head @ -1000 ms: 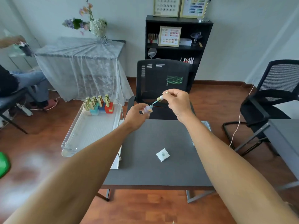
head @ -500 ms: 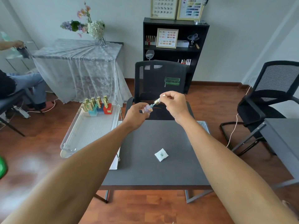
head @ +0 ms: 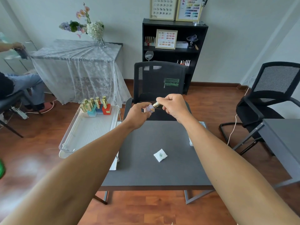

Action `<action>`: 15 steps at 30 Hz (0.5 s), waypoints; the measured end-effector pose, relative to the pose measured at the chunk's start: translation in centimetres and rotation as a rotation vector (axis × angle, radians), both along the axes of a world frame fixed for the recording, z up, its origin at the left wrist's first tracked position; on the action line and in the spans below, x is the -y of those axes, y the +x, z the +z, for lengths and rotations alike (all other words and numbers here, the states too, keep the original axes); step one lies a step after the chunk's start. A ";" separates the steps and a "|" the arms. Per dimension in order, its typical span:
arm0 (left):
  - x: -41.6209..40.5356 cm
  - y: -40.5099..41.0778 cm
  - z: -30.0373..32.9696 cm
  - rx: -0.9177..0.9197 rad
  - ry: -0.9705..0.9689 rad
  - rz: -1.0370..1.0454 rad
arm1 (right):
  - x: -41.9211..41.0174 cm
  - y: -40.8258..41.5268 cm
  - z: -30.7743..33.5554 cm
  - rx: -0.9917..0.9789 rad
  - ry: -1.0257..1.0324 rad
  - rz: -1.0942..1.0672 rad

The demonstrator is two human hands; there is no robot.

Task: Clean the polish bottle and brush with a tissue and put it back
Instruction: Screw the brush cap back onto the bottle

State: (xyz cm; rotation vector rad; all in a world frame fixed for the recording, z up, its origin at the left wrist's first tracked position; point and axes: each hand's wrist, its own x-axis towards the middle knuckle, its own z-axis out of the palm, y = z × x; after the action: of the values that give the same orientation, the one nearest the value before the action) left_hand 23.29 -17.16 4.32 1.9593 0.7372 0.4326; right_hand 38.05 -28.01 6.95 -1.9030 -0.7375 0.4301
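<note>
My left hand grips a small pale lilac polish bottle above the far edge of the dark grey table. My right hand pinches the gold brush cap, which sits against the bottle's neck; the brush itself is hidden. A folded white tissue with a greenish stain lies on the table, nearer to me than both hands.
A clear tray on the left holds several gold-capped polish bottles at its far end. A black mesh chair stands behind the table, another chair at right, a second grey table beside it. A person sits far left.
The brush was out of the bottle with its teal tip showing; my right hand has pushed it down so the gold cap now meets the bottle's neck.
</note>
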 end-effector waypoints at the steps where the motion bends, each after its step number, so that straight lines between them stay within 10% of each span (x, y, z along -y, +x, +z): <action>1: 0.0 0.0 0.0 -0.001 -0.004 0.002 | 0.0 0.1 0.0 0.088 -0.067 -0.005; 15: -0.4 0.1 0.4 -0.029 0.076 0.038 | 0.3 0.9 0.7 0.106 -0.113 0.099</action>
State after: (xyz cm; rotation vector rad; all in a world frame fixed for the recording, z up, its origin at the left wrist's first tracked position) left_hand 23.43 -16.71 4.70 2.0285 0.7877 0.4619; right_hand 38.97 -28.35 7.62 -2.0129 -0.8971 0.4429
